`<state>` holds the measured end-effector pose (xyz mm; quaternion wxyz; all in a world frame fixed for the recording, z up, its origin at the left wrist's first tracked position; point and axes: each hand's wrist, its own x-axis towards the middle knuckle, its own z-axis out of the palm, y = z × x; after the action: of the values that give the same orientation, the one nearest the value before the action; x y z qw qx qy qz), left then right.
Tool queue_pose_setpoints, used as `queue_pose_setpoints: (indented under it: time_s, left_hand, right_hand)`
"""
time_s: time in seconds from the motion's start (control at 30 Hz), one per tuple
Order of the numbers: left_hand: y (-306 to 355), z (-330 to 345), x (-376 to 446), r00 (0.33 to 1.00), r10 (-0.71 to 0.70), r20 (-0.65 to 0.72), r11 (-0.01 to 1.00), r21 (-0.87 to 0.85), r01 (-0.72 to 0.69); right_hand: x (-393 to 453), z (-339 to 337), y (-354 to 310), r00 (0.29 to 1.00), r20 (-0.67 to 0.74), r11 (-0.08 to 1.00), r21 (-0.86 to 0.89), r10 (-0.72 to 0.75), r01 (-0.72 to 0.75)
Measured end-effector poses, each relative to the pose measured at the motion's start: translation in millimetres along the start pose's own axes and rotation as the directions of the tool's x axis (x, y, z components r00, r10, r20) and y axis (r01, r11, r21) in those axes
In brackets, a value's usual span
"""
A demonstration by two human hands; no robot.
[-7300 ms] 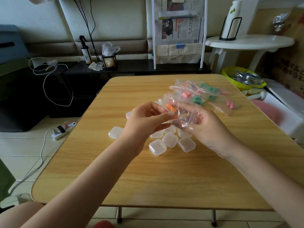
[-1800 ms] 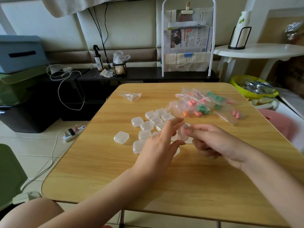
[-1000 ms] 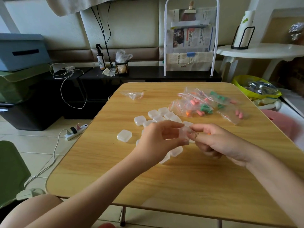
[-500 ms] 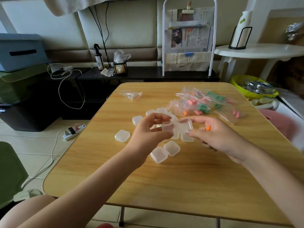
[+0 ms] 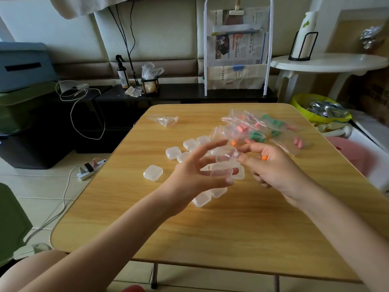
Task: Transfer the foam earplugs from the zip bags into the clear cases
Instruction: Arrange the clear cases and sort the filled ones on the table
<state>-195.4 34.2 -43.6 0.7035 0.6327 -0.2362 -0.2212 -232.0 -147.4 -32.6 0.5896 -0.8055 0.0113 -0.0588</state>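
Above the middle of the table [image 5: 242, 232], the two hands meet over one clear case [image 5: 223, 165], hinged open like a clam. The left hand [image 5: 197, 175] holds its lower shell with thumb beneath and fingers spread; the right hand [image 5: 275, 167] pinches the upper lid with fingertips while tucking an orange earplug [image 5: 264, 158] against its curled fingers. That plug sits just right of the case's open mouth, so the right hand is the nearer and, in my judgement, need only roll it leftward into the shell. Its long axis cannot be told. The case is thin, glossy, rounded-square plastic; the plug is soft matte foam. More closed cases [image 5: 153, 172] lie scattered beneath and to the left. Crinkly zip bags [image 5: 248, 131] of pink, green and orange plugs lie far right; an empty bag [image 5: 165, 121] lies far left.
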Motion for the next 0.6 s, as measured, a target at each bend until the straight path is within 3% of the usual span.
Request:
queue_pose_setpoints:
  time_s: [0.17,0.27,0.37,0.5,0.6]
  left_hand:
    - [-3.9,0.6,1.3,0.999,-0.006,-0.044,0.997,0.08,0.009]
    - [-5.3,-0.5,2.3,0.996,0.006,-0.094,0.995,0.095,0.003]
    - [-5.6,-4.0,3.1,0.984,-0.004,-0.176,0.995,0.099,0.022]
    - [-5.2,-5.8,3.3,0.973,-0.028,-0.228,0.991,0.121,0.057]
    - [-4.8,-3.4,3.7,0.969,-0.037,-0.245,0.982,0.169,0.08]
  right_hand:
    - [0.9,1.1,1.3,0.999,0.023,0.999,-0.001,0.039,-0.039]
    - [2.9,2.5,1.1,0.979,0.163,0.973,0.176,0.12,-0.149]
    - [3.8,1.7,3.5,0.975,0.145,0.945,0.257,0.167,-0.201]
    - [4.2,3.4,11.1,0.989,0.065,0.983,0.12,0.134,-0.141]
    - [4.2,1.7,13.0,0.996,0.049,0.979,-0.193,0.075,-0.065]
